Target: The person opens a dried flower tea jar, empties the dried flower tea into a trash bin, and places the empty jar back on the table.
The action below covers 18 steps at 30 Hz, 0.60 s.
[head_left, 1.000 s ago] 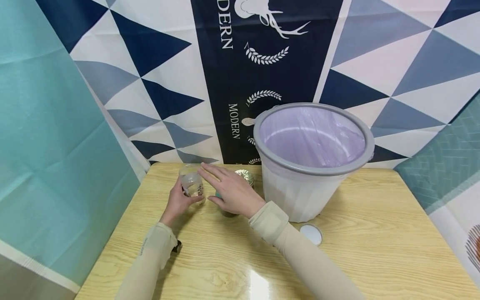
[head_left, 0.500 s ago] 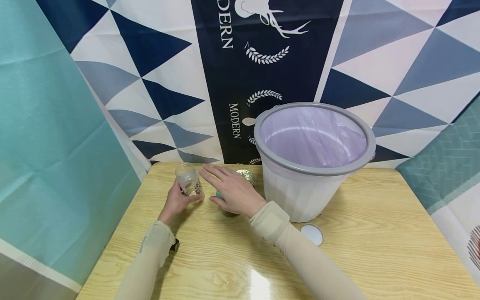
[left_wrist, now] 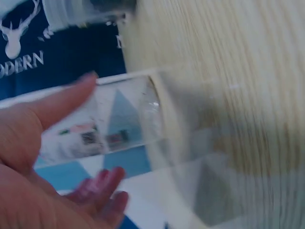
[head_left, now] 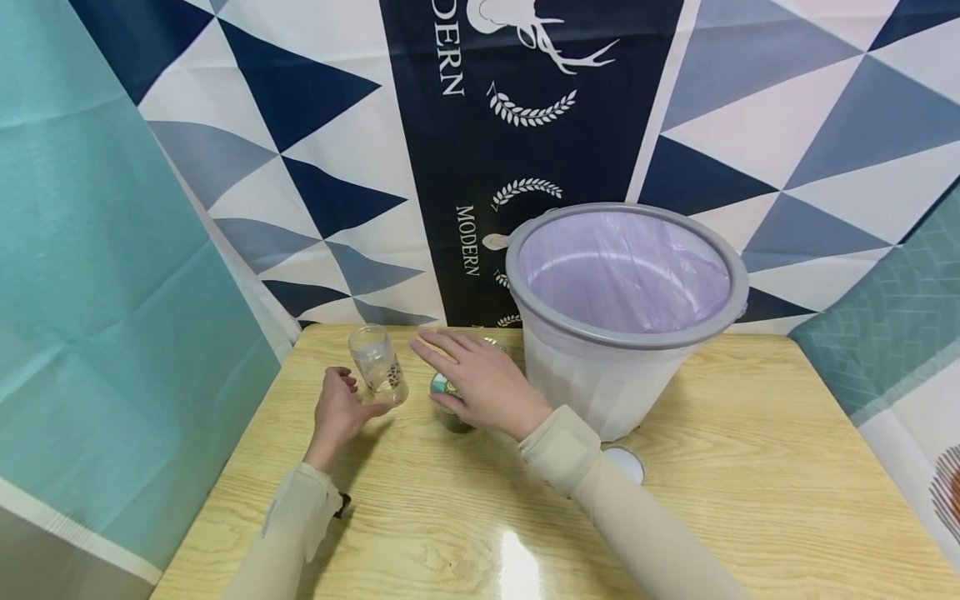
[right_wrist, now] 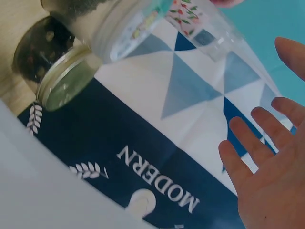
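Observation:
A clear jar [head_left: 378, 364] with a printed pattern stands upright near the table's back left corner. Beside it is my left hand [head_left: 341, 412], fingers loosely spread; the left wrist view has thumb and fingers apart around the jar [left_wrist: 124, 114], not gripping it. My right hand [head_left: 487, 383] hovers with extended fingers over a jar with a green-patterned lid [head_left: 442, 386]. Behind that hand, a second lidded jar [head_left: 495, 342] is mostly hidden. Dark contents show in both lidded jars in the right wrist view, where the right hand [right_wrist: 279, 157] touches nothing.
A large white bin [head_left: 592, 392] with a grey rim and purple liner stands at the back of the table, right of the jars. A round white lid [head_left: 628, 462] lies before it, partly covered by my right sleeve. Patterned cloth [head_left: 337, 167] hangs behind the table [head_left: 450, 517].
My left hand has let go of the clear jar and drawn back left and toward me. The jar was set upright slightly farther left. My right hand has shifted slightly right.

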Each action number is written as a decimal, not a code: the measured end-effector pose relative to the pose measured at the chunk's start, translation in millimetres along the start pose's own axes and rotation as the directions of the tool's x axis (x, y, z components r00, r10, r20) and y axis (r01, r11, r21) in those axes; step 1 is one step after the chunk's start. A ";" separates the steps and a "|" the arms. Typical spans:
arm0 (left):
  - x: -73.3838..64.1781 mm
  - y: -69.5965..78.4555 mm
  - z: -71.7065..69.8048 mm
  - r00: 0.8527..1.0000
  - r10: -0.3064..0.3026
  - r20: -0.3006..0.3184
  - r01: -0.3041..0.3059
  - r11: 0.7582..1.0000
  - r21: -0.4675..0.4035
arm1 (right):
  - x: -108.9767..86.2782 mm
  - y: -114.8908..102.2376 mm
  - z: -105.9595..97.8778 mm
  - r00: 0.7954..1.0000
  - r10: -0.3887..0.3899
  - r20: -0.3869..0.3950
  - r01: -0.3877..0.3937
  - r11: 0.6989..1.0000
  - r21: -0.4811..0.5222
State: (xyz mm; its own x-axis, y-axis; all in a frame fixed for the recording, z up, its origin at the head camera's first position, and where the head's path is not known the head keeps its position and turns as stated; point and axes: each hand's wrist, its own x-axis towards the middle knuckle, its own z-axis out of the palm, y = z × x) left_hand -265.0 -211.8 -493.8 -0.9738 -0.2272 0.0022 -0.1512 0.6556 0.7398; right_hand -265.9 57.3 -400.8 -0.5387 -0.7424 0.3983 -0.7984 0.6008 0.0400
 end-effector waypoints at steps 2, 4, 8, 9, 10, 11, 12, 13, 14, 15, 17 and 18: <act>-11.8 3.0 -3.8 1.000 -0.005 -0.009 0.005 0.996 0.089 | -4.1 1.8 -4.8 1.000 0.005 -0.024 -0.005 1.000 0.016; -21.7 5.7 -5.1 0.999 0.022 0.023 -0.025 0.989 0.144 | -7.7 4.0 -8.2 0.999 0.009 -0.043 -0.008 1.000 0.026; -31.5 14.4 4.2 0.980 0.124 0.158 -0.141 0.985 0.100 | -14.2 7.8 -11.7 0.998 0.028 -0.057 -0.026 0.999 0.037; -31.8 17.6 9.5 0.970 0.149 0.193 -0.165 0.984 0.068 | -15.6 8.5 -12.0 0.998 0.035 -0.059 -0.033 0.999 0.036; -31.6 21.0 15.4 0.959 0.175 0.223 -0.188 0.981 0.040 | -16.8 9.2 -12.1 0.997 0.039 -0.062 -0.037 0.999 0.038; -30.9 24.2 21.8 0.947 0.198 0.252 -0.210 0.978 0.019 | -17.8 9.7 -12.1 0.997 0.041 -0.064 -0.039 0.999 0.036; -30.0 27.5 28.4 0.935 0.223 0.275 -0.229 0.973 -0.010 | -18.7 10.1 -11.8 0.997 0.040 -0.068 -0.038 0.999 0.038; -28.5 30.9 34.7 0.921 0.246 0.301 -0.247 0.968 -0.036 | -19.7 10.6 -11.5 0.997 0.038 -0.073 -0.036 0.999 0.034; -27.0 34.2 40.5 0.909 0.265 0.323 -0.261 0.964 -0.057 | -20.8 10.9 -11.1 0.997 0.034 -0.075 -0.032 0.999 0.030; -25.2 37.0 45.8 0.897 0.282 0.339 -0.273 0.959 -0.076 | -21.8 11.1 -10.7 0.997 0.030 -0.076 -0.028 0.999 0.029; -21.1 41.3 55.0 0.884 0.304 0.356 -0.282 0.953 -0.114 | -24.2 11.2 -10.0 0.997 0.026 -0.075 -0.024 0.999 0.025; -19.1 42.8 59.0 0.882 0.309 0.355 -0.282 0.951 -0.126 | -25.4 11.3 -9.6 0.997 0.026 -0.073 -0.024 0.999 0.024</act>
State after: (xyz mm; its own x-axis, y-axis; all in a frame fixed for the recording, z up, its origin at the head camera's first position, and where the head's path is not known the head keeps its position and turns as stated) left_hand -262.9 -136.9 -501.9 -0.9662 0.2577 -0.0084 0.1522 0.5965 0.7881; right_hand -258.6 85.8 -401.7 -0.5383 -0.7031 0.4647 -0.7913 0.6114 0.0083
